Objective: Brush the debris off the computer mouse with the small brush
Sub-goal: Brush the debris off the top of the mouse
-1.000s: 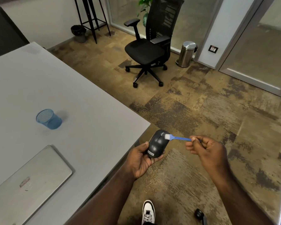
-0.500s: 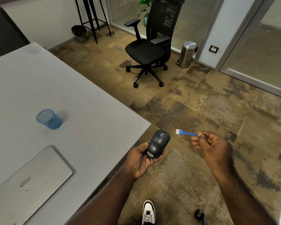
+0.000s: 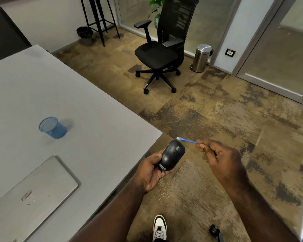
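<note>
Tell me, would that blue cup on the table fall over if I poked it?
Probably, yes. The blue mesh cup looks see-through and empty, so likely light. Its rim is wider than its base, so a poke up high might tip it, and being round it could then roll across the smooth table.

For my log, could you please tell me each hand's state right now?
Left hand: holding the mouse.
Right hand: pinching the brush.
</note>
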The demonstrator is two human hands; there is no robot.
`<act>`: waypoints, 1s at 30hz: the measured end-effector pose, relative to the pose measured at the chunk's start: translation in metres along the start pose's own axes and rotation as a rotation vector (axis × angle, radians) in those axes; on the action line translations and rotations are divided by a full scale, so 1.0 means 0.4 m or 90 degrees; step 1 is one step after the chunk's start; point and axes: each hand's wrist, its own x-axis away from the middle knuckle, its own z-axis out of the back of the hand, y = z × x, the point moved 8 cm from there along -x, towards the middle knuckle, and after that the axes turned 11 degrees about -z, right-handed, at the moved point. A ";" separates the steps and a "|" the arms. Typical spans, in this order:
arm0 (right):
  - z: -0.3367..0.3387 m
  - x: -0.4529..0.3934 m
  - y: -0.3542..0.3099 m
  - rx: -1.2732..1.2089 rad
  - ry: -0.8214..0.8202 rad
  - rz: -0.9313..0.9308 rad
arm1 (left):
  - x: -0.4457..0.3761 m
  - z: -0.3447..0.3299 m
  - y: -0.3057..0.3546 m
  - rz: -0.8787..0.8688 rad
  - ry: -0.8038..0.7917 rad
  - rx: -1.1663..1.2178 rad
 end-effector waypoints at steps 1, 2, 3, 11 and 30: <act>-0.005 0.000 0.001 0.019 -0.002 0.001 | 0.000 -0.002 0.000 -0.002 0.000 0.000; -0.016 0.002 0.001 0.039 -0.015 0.007 | -0.001 -0.004 0.001 -0.006 0.000 0.002; -0.027 0.006 0.002 0.050 -0.037 0.015 | -0.002 -0.004 0.002 -0.008 0.002 0.005; 0.017 0.004 0.022 0.027 0.012 0.003 | 0.000 0.000 0.003 -0.001 0.003 0.022; -0.039 0.080 -0.005 0.005 -0.046 0.004 | -0.024 0.022 0.019 -0.061 0.041 0.073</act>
